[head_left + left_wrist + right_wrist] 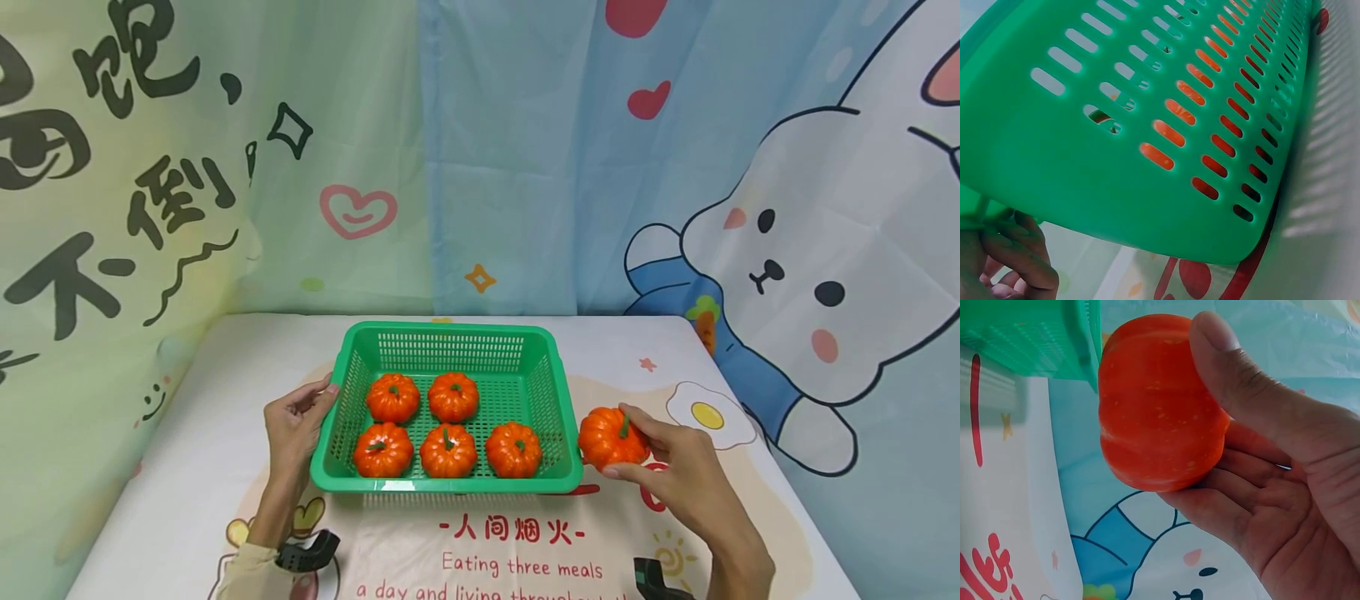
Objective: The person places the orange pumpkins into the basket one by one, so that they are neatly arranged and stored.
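A green plastic basket (450, 327) stands on the table, with several small orange pumpkins inside, one of them a pumpkin (513, 450) at the front right. At the basket's left side, my left hand (296, 425) holds the rim with curled fingers; in the left wrist view the basket's slotted wall (1085, 187) fills most of the picture. My right hand (686, 471) pinches another orange pumpkin (606, 439) with a green stem, just outside the basket's right wall. The right wrist view shows this pumpkin (1160, 406) between thumb and fingers, its stem hidden.
A white printed tablecloth (480, 542) covers the table under the basket. Behind it hangs a curtain (502, 167) with hearts, lettering and a cartoon rabbit. Dark straps, one a wrist strap (307, 552), sit on both wrists.
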{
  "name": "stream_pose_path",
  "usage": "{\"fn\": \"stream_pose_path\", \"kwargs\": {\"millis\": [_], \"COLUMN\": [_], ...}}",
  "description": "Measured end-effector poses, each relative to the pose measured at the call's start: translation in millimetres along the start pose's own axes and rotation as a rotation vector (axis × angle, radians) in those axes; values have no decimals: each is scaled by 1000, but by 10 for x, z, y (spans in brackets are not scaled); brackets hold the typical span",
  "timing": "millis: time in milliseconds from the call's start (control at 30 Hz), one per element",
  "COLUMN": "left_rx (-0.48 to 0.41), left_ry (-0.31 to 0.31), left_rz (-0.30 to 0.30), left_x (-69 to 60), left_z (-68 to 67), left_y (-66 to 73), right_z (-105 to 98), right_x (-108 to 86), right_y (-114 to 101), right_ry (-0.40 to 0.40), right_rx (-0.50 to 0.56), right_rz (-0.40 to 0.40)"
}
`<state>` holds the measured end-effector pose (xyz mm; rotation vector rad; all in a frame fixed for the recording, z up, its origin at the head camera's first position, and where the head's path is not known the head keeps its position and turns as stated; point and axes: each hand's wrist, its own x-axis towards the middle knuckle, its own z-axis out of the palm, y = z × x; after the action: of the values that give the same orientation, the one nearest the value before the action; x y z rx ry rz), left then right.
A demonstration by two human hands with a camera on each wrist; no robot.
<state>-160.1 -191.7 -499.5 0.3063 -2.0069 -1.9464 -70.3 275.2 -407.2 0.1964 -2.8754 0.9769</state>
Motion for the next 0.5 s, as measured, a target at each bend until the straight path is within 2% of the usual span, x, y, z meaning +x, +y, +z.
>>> {"fn": "stream_pose_path", "kwargs": {"millis": [500], "left_rx": [-2], "left_ry": [15], "left_rz": [9], "left_x": [12], "left_z": [11], "left_y": [-1], "right_z": [35], "right_x": [112], "right_y": [-86], "right_ry": [17], "right_rx": [11], "right_rz": [-74]}}
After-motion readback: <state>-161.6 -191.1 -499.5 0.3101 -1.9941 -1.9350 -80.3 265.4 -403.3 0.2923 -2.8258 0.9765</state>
